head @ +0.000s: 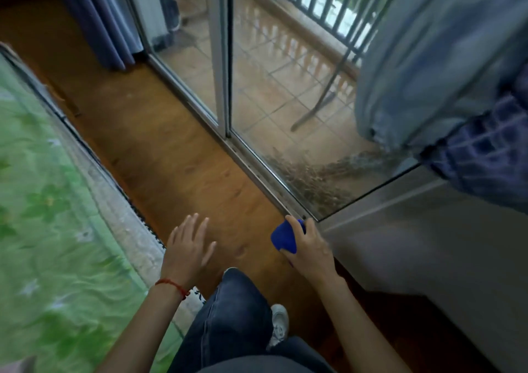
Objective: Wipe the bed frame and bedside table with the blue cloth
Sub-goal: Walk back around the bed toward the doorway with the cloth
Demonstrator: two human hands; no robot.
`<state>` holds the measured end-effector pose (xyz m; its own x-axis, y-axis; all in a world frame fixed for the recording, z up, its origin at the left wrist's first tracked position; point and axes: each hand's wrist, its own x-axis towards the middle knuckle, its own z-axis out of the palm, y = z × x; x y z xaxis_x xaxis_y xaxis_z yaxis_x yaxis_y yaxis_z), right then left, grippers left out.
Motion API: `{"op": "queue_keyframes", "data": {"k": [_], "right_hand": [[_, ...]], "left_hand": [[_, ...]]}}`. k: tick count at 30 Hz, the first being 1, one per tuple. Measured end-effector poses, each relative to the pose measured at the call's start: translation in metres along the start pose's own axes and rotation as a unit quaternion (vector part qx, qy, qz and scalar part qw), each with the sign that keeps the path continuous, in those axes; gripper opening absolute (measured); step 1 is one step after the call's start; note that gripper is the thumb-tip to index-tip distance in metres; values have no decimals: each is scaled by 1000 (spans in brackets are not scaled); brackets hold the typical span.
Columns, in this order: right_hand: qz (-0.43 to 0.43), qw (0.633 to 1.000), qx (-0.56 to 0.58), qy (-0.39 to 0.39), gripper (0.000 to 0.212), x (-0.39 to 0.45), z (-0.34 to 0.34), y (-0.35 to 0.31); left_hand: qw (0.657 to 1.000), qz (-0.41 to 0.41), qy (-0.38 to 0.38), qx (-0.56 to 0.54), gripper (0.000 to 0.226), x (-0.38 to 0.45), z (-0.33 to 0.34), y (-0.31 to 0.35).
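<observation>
**Blue cloth in right hand, beside the bed**

R hand [310,248] grips the blue cloth [284,237], fingers & thumb curled round it, bunched, held above the wood floor [160,150] near the sliding glass door [257,92] track. L hand [187,248] is empty, fingers spread & straight, palm down, w/ a red string bracelet [173,285] on the wrist. Bed w/ green floral sheet [48,215] lies to the left; its dark frame edge [85,147] runs alongside the floor. Grey ledge [428,244] on the right. Jeans-clad leg & white shoe [279,324] below.

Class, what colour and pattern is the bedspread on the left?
Green with a pale floral print, on the bedspread, seen in the head view.
</observation>
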<state>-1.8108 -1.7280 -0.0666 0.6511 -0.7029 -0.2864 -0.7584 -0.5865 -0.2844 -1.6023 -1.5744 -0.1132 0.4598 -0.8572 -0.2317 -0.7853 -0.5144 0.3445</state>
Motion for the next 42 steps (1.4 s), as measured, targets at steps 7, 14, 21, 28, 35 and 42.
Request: {"op": "queue_keyframes", "data": {"k": [7,14,21,28,35,42], "right_hand": [[-65,997,-29,-29,69,63,-4,-55],[-122,991,-43,-47,71,113,-8,-88],[-143,987,-51,-58,70,175,-15,-110],[-165,984,-21,-63,68,273,-31,-131],[-184,980,1,-73,67,368,-64,-162],[-231,969,-15,-84,68,449,-95,-202]], "left_hand": [[998,-48,43,-5,72,20,-30,-50],[993,-105,49,-29,73,15,-39,-75],[983,-164,66,-53,69,32,-49,-89],[969,-226,86,-56,57,94,-76,-110],[958,-265,101,-34,57,166,-125,-126],[953,-282,111,-17,58,235,-165,-158]]}}
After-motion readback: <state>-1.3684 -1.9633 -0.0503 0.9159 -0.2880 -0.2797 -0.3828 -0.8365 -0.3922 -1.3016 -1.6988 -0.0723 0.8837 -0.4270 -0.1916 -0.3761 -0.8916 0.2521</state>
